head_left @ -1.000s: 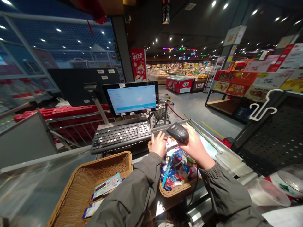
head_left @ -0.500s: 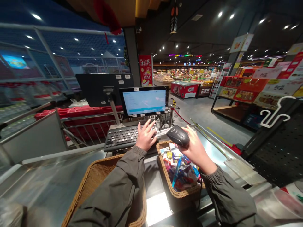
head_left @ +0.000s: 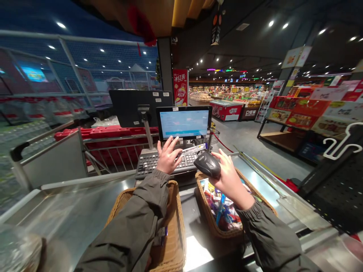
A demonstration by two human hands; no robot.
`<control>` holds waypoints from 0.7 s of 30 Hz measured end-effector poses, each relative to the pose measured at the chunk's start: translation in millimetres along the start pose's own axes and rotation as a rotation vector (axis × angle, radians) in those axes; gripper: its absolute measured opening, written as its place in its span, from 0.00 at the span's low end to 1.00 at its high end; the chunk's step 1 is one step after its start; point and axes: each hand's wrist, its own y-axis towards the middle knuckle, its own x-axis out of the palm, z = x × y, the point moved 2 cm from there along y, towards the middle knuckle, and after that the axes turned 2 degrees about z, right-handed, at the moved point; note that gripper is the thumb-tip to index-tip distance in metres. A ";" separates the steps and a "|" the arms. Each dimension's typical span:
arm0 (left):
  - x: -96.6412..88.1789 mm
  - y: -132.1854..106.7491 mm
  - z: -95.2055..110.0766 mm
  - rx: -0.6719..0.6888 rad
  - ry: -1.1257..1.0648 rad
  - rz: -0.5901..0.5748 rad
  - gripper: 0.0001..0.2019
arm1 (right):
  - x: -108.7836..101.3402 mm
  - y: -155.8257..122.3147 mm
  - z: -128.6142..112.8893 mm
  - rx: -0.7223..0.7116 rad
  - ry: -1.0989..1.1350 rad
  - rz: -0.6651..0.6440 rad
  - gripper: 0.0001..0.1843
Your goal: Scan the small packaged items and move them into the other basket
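One black scanner [head_left: 208, 165] — in right fingers [head_left: 222, 155], slim packet [head_left: 195, 148] — in left fingers [head_left: 168, 144]

Scanner [head_left: 207, 165]: black, with a slight gloss
Long narrow packet [head_left: 194, 149]: whitish, dark blue at one end
Sleeves [head_left: 124, 226]: plain dark olive-grey
Keyboard [head_left: 147, 162]: black, flecked with white
Screen [head_left: 184, 121]: pale blue, a deeper blue band low down
Baskets [head_left: 171, 251]: golden brown, woven pattern
Small packets [head_left: 227, 216]: jumbled blue, red, white
Counter [head_left: 85, 211]: silvery grey
Banner [head_left: 180, 86]: red, white characters
Hook [head_left: 337, 149]: white
Side panel [head_left: 334, 200]: black, dotted
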 end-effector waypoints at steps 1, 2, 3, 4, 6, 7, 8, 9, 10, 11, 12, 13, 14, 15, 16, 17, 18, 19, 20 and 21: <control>-1.5 -0.2 -1.6 0.002 0.005 0.000 0.08 | 1.7 0.8 -3.3 -0.008 -0.007 -0.008 0.26; -2.8 -0.4 -3.0 0.004 0.008 0.000 0.08 | 3.3 1.5 -6.2 -0.015 -0.013 -0.016 0.26; -4.1 -0.6 -4.3 0.005 0.011 -0.001 0.08 | 4.7 2.0 -8.7 -0.020 -0.018 -0.020 0.26; -5.2 -0.9 -5.6 0.004 0.012 -0.003 0.09 | 6.0 2.5 -10.8 -0.022 -0.022 -0.022 0.26; -7.1 -1.8 -8.1 0.002 0.011 -0.007 0.09 | 8.3 3.1 -14.1 -0.026 -0.025 -0.016 0.26; -8.0 -2.3 -9.3 0.001 0.011 -0.009 0.09 | 9.2 3.3 -15.4 -0.029 -0.024 -0.014 0.26; -9.0 -2.9 -10.4 0.001 0.010 -0.010 0.09 | 10.0 3.5 -16.7 -0.031 -0.022 -0.012 0.26; -10.0 -3.5 -11.4 0.002 0.009 -0.013 0.09 | 10.7 3.7 -18.0 -0.033 -0.019 -0.010 0.27; -11.1 -4.0 -12.3 0.002 0.008 -0.016 0.09 | 11.3 3.8 -19.2 -0.035 -0.014 -0.009 0.27; -12.3 -4.4 -13.1 -0.001 0.005 -0.019 0.09 | 11.7 3.9 -20.5 -0.035 -0.009 -0.009 0.28; -13.6 -4.7 -13.8 -0.005 0.001 -0.023 0.09 | 12.1 4.0 -21.7 -0.034 -0.004 -0.009 0.28; -14.8 -4.9 -14.5 -0.011 -0.004 -0.026 0.09 | 12.3 4.1 -22.8 -0.033 0.002 -0.008 0.29; -16.0 -5.1 -15.1 -0.018 -0.010 -0.029 0.09 | 12.4 4.1 -24.0 -0.031 0.008 -0.006 0.28; -17.0 -5.2 -15.6 -0.025 -0.016 -0.032 0.09 | 12.5 4.1 -25.1 -0.030 0.013 -0.004 0.28; -17.9 -5.4 -16.1 -0.030 -0.021 -0.035 0.09 | 12.6 4.0 -26.1 -0.030 0.018 -0.001 0.28; -18.7 -5.6 -16.5 -0.033 -0.024 -0.037 0.09 | 12.7 4.0 -27.0 -0.029 0.021 0.003 0.28; -19.5 -6.0 -17.0 -0.035 -0.024 -0.037 0.09 | 12.8 3.9 -27.8 -0.030 0.024 0.005 0.27; -20.3 -6.5 -17.4 -0.034 -0.020 -0.035 0.09 | 13.1 3.8 -28.7 -0.030 0.025 0.006 0.27; -21.1 -7.1 -17.9 -0.031 -0.015 -0.032 0.09 | 13.5 3.7 -29.5 -0.030 0.026 0.004 0.27; -22.1 -8.0 -18.4 -0.028 -0.010 -0.026 0.09 | 14.0 3.6 -30.4 -0.030 0.026 0.001 0.27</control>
